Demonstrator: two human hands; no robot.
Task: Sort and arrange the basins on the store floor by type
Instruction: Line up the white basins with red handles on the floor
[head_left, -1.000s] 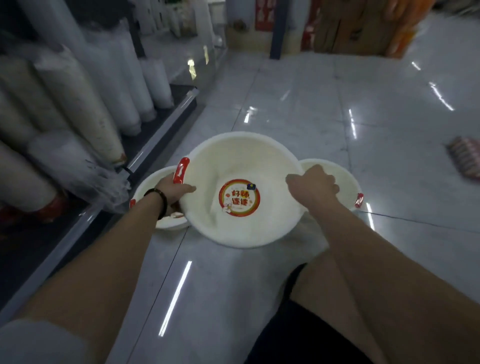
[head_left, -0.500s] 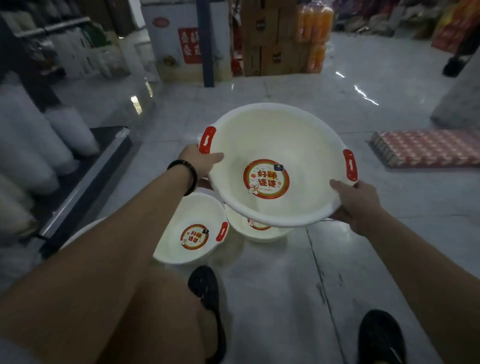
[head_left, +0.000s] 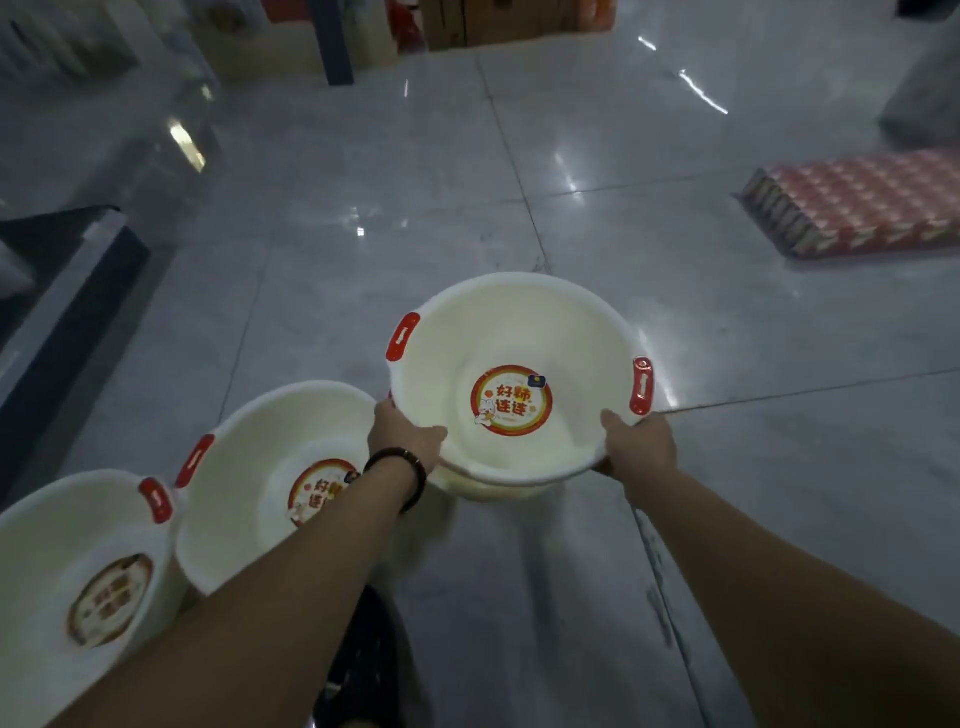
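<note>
1. Lowered since half a second ago, the large basin no longer hangs high above the others. It now sits low between the hands, over a lower basin whose cream wall shows just under its near rim. Whether it is fully seated there I cannot tell.
2. The left hand grips the near-left rim, thumb inside the bowl and fingers hidden beneath it. A black bracelet circles that wrist.
3. The right hand grips the near-right rim, just below the red handle on that side, with its fingers curled under the edge.
4. A round red-and-yellow sticker lies on the bowl's bottom, between the two hands.
5. Left of the left hand, a middle basin stands on the floor, partly crossed by the left forearm.
6. Further left still, just beside that one, stands a far-left basin, cut off by the frame edge.
7. Well ahead of the right hand and off to its right, a flat pack of red-patterned goods lies on the floor.
8. Below and between the forearms, a black shoe shows.
</note>
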